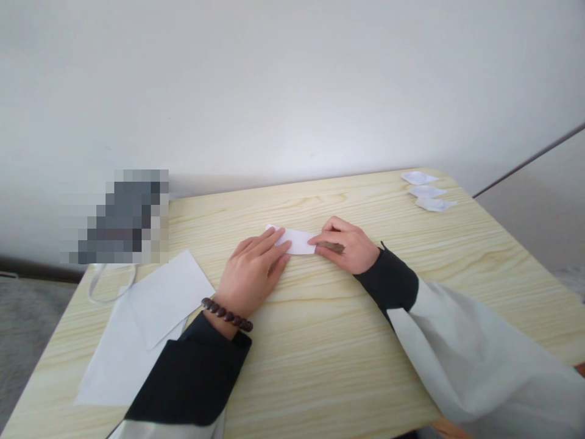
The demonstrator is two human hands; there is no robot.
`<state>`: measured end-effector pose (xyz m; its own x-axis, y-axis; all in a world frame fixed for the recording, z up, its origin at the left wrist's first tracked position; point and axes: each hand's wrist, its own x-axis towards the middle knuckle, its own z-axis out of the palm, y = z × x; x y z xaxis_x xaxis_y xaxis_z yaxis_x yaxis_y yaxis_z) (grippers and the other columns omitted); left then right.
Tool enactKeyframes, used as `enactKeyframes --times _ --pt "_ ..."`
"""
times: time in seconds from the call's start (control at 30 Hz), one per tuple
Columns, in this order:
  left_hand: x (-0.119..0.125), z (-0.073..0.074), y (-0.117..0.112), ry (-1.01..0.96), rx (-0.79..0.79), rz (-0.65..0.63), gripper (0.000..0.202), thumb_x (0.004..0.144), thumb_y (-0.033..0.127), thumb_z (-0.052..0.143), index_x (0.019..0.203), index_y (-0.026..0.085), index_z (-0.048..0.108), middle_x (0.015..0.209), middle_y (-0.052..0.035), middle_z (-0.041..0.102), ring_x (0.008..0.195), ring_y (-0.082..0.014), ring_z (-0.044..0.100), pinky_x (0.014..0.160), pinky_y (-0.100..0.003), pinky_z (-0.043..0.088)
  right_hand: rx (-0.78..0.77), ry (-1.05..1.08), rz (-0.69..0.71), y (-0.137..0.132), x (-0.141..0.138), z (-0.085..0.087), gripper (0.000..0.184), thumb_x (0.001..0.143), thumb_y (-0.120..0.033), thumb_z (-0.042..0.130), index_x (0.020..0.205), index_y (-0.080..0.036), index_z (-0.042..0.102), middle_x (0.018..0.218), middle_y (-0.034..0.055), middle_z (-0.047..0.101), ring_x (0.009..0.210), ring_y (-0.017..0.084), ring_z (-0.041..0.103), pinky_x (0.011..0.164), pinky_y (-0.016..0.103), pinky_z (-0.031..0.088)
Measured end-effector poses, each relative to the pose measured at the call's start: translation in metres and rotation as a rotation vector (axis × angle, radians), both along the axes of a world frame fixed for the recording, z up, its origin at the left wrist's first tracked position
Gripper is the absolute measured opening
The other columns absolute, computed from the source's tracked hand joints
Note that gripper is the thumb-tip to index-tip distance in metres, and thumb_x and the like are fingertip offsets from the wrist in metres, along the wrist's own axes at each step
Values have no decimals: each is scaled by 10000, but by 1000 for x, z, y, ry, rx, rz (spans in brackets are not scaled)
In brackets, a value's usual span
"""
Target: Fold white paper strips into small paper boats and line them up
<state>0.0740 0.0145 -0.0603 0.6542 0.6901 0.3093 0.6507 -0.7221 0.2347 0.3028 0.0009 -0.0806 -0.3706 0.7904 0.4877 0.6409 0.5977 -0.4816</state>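
A narrow strip of folded white paper (pixel 299 241) lies on the wooden table between my two hands. Over its left end rests my left hand (pixel 256 265), fingers stretched out and pressing it flat against the tabletop. My right hand (pixel 350 244) pinches the strip's right end between thumb and fingertips. Both ends of the paper are partly hidden under my fingers. A dark beaded bracelet (pixel 227 314) circles my left wrist.
Several white sheets (pixel 114 360) overlap at the table's left, partly under my left sleeve. Behind them are a white cable loop (pixel 94 286) and a blurred dark object (pixel 123 216). Three folded paper pieces (pixel 434 204) lie at the far right corner. A wall (pixel 292 91) backs the table.
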Motion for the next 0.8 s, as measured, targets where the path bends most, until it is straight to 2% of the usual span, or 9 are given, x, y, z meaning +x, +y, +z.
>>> enactKeyframes --times 0.1,0.17,0.3,0.4,0.57,0.7,0.8 --pt "0 0 0 39 -19 -28 344 929 283 404 1204 173 579 1343 -94 526 1294 -236 417 1045 -426 370 -9 25 84 2 3 1 179 868 -302 569 907 -201 712 749 23 547 670 125 530 619 265 444" --pt "2 0 -1 54 -14 -51 350 934 266 385 1215 165 568 1371 -104 493 1305 -244 396 1057 -437 354 -16 27 86 1 2 2 189 874 -306 563 863 -191 714 722 20 560 647 118 531 606 258 433" --pt "5 2 -5 50 20 -39 335 919 245 414 1180 137 594 1287 -146 523 1182 -271 488 1002 -438 409 -40 -1 -18 -1 -3 5 219 877 -295 546 785 -150 682 670 10 528 556 96 480 556 246 394" --pt "6 3 -7 63 29 -58 333 914 231 424 1196 141 575 1186 -129 571 1092 -254 533 974 -429 439 -67 -4 -114 -2 -6 6 218 875 -299 536 765 -152 653 639 -3 486 555 100 452 545 242 375" --pt "7 5 -11 115 111 -107 334 896 151 430 1197 151 573 1209 -126 582 1173 -273 503 1002 -442 426 -97 35 -215 -2 -10 4 213 843 -340 577 737 -161 621 672 4 486 603 119 469 590 258 390" --pt "8 6 -15 144 148 -86 324 879 134 453 1170 151 596 1186 -121 606 1143 -275 535 963 -431 463 -126 16 -253 -2 -11 4 200 824 -351 599 748 -166 610 725 16 507 642 132 489 638 276 407" --pt "9 7 -17 136 162 -63 364 882 133 453 1232 156 550 1193 -114 606 1134 -256 545 960 -417 470 -144 -10 -265 -2 -12 5 173 812 -331 606 753 -169 603 771 28 524 695 145 511 680 287 417"
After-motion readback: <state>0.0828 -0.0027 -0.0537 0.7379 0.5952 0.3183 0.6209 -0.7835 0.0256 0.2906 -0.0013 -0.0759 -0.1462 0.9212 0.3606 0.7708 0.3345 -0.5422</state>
